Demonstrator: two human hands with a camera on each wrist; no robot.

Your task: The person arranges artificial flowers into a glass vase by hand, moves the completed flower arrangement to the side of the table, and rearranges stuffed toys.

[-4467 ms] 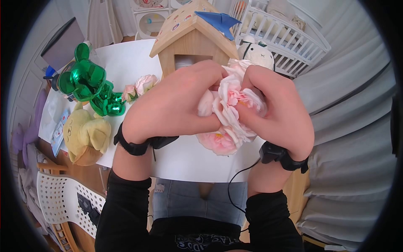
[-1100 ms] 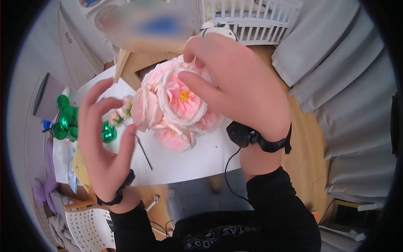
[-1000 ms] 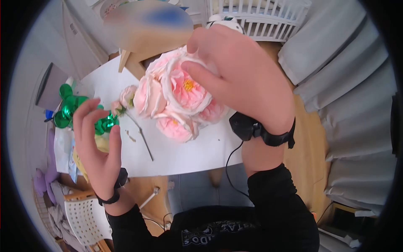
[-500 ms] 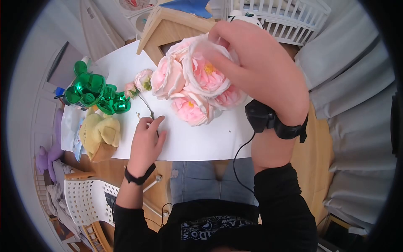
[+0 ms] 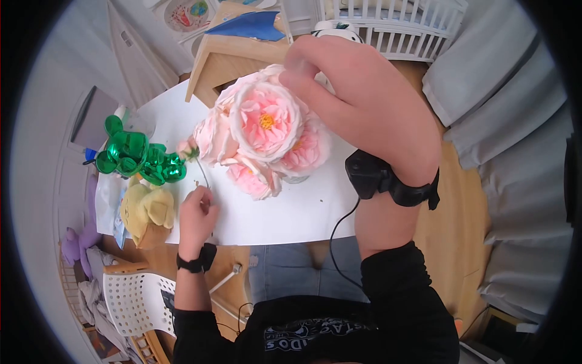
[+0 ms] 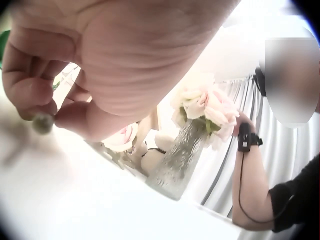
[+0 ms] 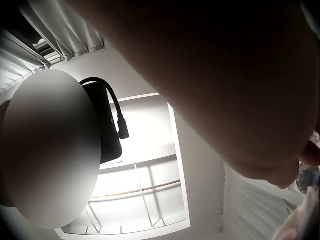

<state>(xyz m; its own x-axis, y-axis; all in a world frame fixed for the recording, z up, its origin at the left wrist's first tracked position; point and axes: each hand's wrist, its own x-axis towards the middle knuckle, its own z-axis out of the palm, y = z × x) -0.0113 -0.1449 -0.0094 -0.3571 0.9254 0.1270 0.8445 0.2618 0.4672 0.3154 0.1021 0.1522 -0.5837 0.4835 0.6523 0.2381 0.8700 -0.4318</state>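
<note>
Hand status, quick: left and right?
Left hand: closed, pinching a flower stem.
Right hand: at the pink roses, fingertips partly hidden; whether it grips them cannot be told.

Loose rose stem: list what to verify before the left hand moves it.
1. Stem pinched by the left hand: ok.
2. Vase standing on the table: ok.
3. Bouquet in the vase: ok.
4. Right hand gripping the bouquet: cannot tell, any grip is hidden.
5. Small rose clear of the green bear: cannot tell, they lie close together.
6. Table free of debris: not ok, a dark speck shows.
</note>
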